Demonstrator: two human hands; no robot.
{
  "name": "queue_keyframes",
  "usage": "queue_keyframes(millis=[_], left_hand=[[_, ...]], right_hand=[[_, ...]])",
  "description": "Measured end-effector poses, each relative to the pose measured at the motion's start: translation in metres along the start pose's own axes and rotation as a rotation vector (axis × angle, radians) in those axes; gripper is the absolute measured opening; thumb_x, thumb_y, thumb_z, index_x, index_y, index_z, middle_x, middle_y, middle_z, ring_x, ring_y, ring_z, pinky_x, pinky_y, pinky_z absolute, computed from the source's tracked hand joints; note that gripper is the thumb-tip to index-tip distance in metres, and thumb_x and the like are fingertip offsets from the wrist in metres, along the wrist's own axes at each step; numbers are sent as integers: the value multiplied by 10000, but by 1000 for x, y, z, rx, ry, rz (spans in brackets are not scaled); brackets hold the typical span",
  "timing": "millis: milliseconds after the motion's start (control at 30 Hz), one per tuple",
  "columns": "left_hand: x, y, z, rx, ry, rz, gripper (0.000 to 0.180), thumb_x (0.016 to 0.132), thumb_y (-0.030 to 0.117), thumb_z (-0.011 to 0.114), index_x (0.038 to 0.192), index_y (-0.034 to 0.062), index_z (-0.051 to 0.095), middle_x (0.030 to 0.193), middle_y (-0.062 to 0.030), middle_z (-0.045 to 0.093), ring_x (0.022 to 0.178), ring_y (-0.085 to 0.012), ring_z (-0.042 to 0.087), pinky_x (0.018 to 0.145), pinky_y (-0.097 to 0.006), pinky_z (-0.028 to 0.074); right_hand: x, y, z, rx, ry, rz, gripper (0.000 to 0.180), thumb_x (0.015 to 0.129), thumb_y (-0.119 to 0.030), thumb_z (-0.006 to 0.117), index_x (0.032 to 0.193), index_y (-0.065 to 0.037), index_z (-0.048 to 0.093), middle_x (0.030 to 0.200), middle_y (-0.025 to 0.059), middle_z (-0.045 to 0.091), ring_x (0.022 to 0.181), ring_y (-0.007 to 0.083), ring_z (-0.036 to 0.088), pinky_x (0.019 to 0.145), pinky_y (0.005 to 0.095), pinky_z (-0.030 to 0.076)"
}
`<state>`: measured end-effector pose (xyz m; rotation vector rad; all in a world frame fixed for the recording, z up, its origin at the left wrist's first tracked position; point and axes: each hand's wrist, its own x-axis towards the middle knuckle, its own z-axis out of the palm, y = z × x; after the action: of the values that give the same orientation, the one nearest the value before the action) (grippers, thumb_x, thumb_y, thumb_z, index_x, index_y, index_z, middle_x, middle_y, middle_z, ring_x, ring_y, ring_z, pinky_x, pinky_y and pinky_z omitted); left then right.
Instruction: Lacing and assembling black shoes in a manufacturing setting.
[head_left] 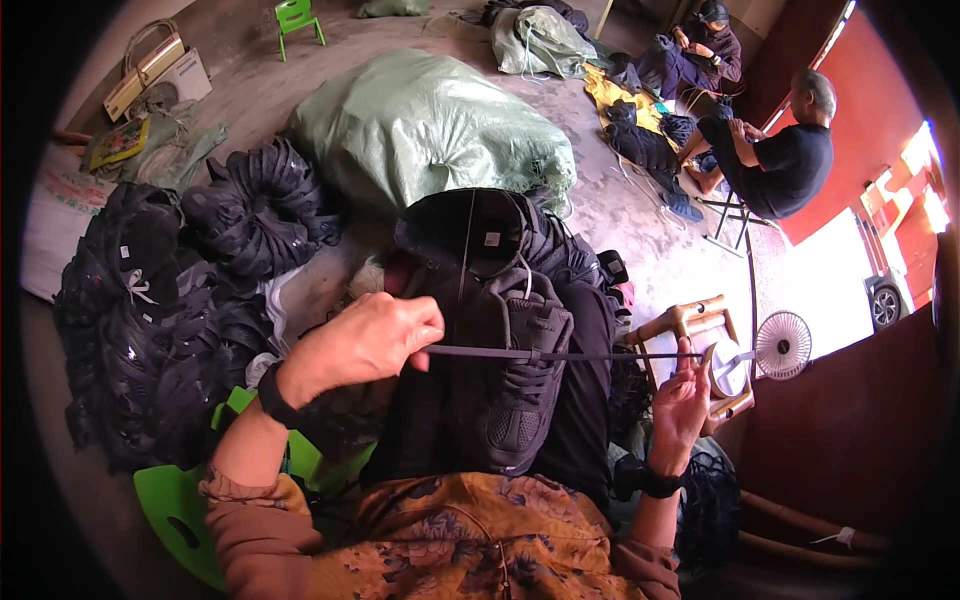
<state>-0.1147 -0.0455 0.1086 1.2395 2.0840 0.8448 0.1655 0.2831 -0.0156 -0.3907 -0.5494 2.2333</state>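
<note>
Bulging pale green woven sack (430, 130) on the concrete floor (640, 215), far side of my view. Heap of black shoe uppers (170, 300) to my left, spilling toward a bright green plastic stool (180, 505).

Black mesh sneaker upper (520, 385) lies in the lap, toe toward me, more dark pieces stacked behind it.

Flat black lace (560, 354) runs taut across the upper's eyelet area, strung between both hands.

Left hand (365, 345): fingers curled tight, pinching the lace's left end. Right hand (682, 405): raised, palm in, fingers pressed on the lace's right end near the tip; exact pinch hard to make out.

Judgement: the upper looks light, soft and floppy; it would sag if lifted by the toe, so hold at the eyelet stays or heel collar. The lace is thin and limp, likely slick; best gripped close to its tip.

Two seated people work well apart, upper right; small white fan (782, 345) near the doorway.
</note>
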Motion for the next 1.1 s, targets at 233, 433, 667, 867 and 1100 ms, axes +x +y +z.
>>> queue_keyframes(millis=[233,433,667,867,1100], left_hand=[[-1,-12,50,476,57,156,431,809,127,697,1171,-18,513,1149,-218,579,929,-403,624,772,-440,526],[0,-32,103,425,317,239,644,813,137,727,1318,-49,372,998,-196,571,729,-341,677,608,-379,555],[11,-27,83,172,141,105,167,896,120,628,1023,18,664,842,-93,584,765,-252,640,683,-347,505],[-14,-34,6,-1630,304,416,120,914,173,587,896,76,656,1286,-157,577,1270,-307,492,1025,-504,421],[-59,-172,-87,-1783,692,626,162,996,191,537,1079,68,603,1302,-62,590,1341,-254,438,1133,-511,303]], right_hand=[[2,4,11,349,-264,143,214,1026,-157,484,1118,-9,607,1326,181,582,1141,289,635,951,415,561],[-9,10,16,176,-247,77,488,996,-62,525,1455,-29,361,1324,168,565,1200,248,585,1032,378,507],[4,-19,12,-137,-38,-68,274,1007,-139,537,1249,-12,533,977,65,616,830,132,600,785,231,540],[41,-176,-102,-277,96,-286,223,1005,-204,550,1169,-60,594,1033,30,652,768,63,578,641,191,485],[41,-320,-220,-417,636,-541,241,1012,-220,525,1171,-60,609,1125,103,681,1006,167,644,803,305,585]])
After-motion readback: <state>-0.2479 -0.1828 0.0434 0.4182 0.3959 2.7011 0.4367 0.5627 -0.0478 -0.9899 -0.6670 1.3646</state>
